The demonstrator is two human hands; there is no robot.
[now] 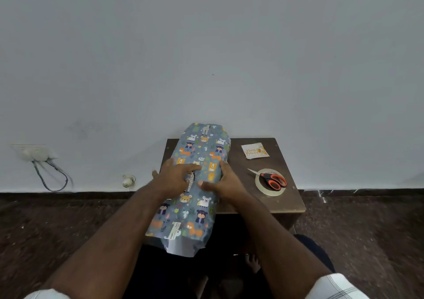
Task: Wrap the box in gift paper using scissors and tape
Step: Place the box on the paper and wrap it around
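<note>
— Hands first: how do they sit against the box?

— Both forearms reach forward from the lower corners and meet on the box (197, 184), which is covered in blue gift paper with cartoon animals. The left hand (175, 176) lies palm down across its top near the middle, fingers stretched fairly straight toward the right, pressing the paper flat rather than gripping it. The right hand (223, 181) cups the box's right edge, its fingers curved over that side and its thumb laid on top, pointing toward the left hand. The two nearly meet over the middle of the box.

— And the box itself?

— It lies lengthwise away from the person, on the left part of a small dark table (286, 204). Its far end rises toward the wall; its near end overhangs the table's front edge, where a loose flap of paper sticks out with its pale underside showing.

— Where are the tools, taken from the box?

— To its right, well apart from both hands: scissors (271, 179) with red and black handles rest on top of a roll of tape (269, 189). Beyond those, also right of the box and nearer the wall, a small birthday card (254, 151) lies flat on the table.
</note>
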